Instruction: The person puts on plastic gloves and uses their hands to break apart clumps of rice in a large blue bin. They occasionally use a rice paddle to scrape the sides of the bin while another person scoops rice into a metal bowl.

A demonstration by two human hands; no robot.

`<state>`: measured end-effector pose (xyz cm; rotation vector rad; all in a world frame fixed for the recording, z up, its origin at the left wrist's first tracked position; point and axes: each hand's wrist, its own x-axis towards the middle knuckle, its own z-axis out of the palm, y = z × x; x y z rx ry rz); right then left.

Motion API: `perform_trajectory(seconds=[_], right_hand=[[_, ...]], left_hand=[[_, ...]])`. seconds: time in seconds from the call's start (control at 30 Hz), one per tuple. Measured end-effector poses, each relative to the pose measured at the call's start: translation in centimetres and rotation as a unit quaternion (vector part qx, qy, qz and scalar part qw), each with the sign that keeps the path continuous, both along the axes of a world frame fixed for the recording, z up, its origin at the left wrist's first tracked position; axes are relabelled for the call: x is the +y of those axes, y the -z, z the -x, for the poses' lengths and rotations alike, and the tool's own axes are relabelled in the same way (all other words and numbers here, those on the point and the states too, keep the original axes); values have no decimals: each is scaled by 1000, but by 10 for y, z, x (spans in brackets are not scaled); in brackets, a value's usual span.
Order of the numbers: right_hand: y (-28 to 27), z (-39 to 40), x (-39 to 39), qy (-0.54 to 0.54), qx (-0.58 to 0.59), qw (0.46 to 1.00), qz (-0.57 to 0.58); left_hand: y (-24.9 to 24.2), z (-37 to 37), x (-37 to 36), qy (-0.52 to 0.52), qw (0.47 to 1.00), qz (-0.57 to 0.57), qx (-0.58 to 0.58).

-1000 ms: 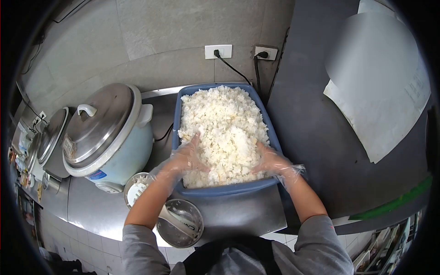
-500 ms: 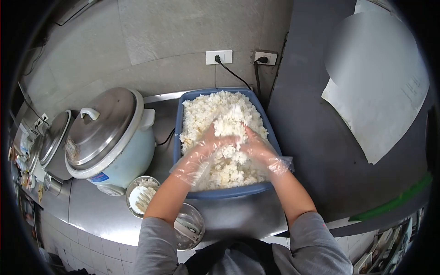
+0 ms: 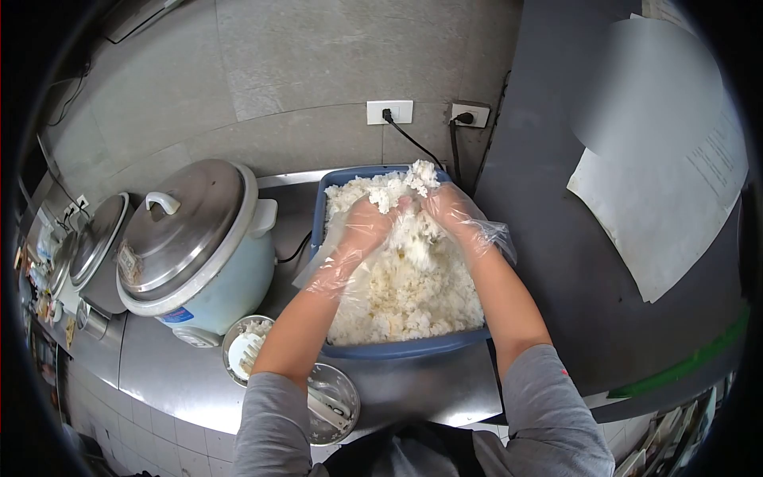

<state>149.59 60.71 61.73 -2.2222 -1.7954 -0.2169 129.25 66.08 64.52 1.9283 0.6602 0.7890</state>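
A deep blue plastic tub full of cooked white rice stands before me. In clear plastic gloves, both hands are raised over its far half. My left hand is curled around a clump of rice, some of which shows above the fingers. Beside it, my right hand grips another clump that sticks up toward the tub's back edge. Loose grains blur between the hands as they drop onto the heap. The fingertips are partly hidden by rice and glove film.
On the left stands a large rice cooker with its metal lid on. Near my left forearm are a metal bowl with a rice-covered scoop and a second metal bowl holding a utensil. White paper lies at right.
My hands have moved apart and slightly up toward the tub's far side. The rice heaped across both hands has split into clumps, and some is falling between them.
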Motion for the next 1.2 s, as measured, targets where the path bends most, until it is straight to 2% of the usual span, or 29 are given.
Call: perform_trajectory(seconds=[0.07,0.13,0.23,0.33,0.4,0.43,0.47,0.57,0.6,0.7,0.73,0.8,0.9,0.93,1.0,1.03,1.07,1.13,1.17,1.2], right_hand=[[-36,29,-22,28,93,995,-23],[-69,58,-38,136,256,957,-27],[-55,47,-31,57,315,947,4],[-21,47,-21,-53,213,973,72],[-8,79,-32,-2,139,982,125],[-2,88,-40,-34,119,981,149],[4,96,-47,-66,100,978,172],[-1,107,-83,-135,101,956,240],[-4,104,-94,-158,106,946,263],[42,70,-114,-209,65,955,203],[41,62,-120,-189,108,955,203],[32,47,-120,-149,191,949,202],[-5,54,-114,-9,363,908,208],[0,44,-110,-53,377,911,161],[3,41,-92,28,360,929,82],[-2,44,-92,67,307,948,55],[-7,48,-92,110,256,960,30],[-21,56,-86,110,282,953,27],[-26,55,-81,110,294,949,25],[-22,47,-70,107,233,966,27]], left_hand=[[0,-1,4,-25,999,20,9],[11,-4,13,-57,998,14,-18],[23,-5,31,-38,998,10,43],[43,-1,46,-2,997,-70,42],[27,18,36,70,994,-8,82],[19,26,32,107,989,24,103],[56,20,58,129,984,-26,123],[39,35,18,121,955,-96,253],[52,36,16,118,942,-150,275],[44,49,-7,185,888,-167,387],[54,56,-10,174,895,-248,329],[70,65,-7,189,921,-128,314],[61,74,-19,195,938,37,283],[59,77,-26,193,939,92,269],[68,77,-35,160,965,-22,208],[70,75,-38,142,971,-79,176],[69,71,-38,120,975,-40,184],[51,61,-40,76,976,38,199],[53,55,-33,54,977,0,206],[61,48,-22,31,976,-38,213]])
